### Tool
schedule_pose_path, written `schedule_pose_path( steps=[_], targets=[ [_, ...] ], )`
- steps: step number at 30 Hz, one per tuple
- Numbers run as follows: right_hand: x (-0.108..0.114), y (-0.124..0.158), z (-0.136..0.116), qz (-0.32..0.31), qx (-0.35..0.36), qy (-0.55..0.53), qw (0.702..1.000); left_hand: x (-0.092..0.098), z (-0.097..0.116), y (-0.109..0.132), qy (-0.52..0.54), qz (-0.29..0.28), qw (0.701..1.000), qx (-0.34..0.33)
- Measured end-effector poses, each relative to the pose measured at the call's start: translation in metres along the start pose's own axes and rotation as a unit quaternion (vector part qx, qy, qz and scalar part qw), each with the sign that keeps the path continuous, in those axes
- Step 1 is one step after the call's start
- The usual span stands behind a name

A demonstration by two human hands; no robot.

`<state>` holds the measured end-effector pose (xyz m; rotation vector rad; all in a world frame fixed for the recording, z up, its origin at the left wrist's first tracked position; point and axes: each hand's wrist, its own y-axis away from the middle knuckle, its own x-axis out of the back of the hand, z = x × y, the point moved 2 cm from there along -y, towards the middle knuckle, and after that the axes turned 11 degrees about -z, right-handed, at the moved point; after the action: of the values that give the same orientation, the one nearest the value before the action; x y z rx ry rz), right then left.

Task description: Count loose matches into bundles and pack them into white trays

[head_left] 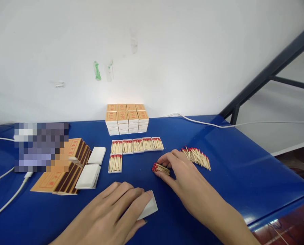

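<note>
My left hand (121,204) is closed on a white matchbox tray (149,207) near the front of the blue table; its fingers cover most of the tray. Between the fingers and thumb of my right hand (176,170) is a bunch of red-tipped matches (161,168), held just above or on the tabletop. Behind that hand lies a loose pile of matches (197,157). Trays filled with matches (138,145) form a row in the middle, and one more filled tray (115,163) sits in front of the row's left end.
Closed matchboxes (127,117) are stacked against the wall. On the left stand stacks of orange matchbox sleeves (65,175) and white trays (88,176), beside a pixelated dark object (43,146). White cables (203,121) run along the back and left. A dark metal frame (266,75) rises at right.
</note>
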<state>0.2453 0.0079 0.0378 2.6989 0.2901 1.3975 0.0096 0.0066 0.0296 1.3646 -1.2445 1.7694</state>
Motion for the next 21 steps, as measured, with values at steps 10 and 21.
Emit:
schedule_pose_path(
  steps=[10,21],
  targets=[
    [0.012,0.006,0.007,0.015,-0.001,0.008,1.000,0.000,-0.001,0.001,-0.008,0.002,1.000,0.004],
    [0.018,0.025,0.055,0.289,-0.134,0.101,0.943,-0.001,-0.001,0.002,0.008,-0.024,1.000,0.005]
  ],
)
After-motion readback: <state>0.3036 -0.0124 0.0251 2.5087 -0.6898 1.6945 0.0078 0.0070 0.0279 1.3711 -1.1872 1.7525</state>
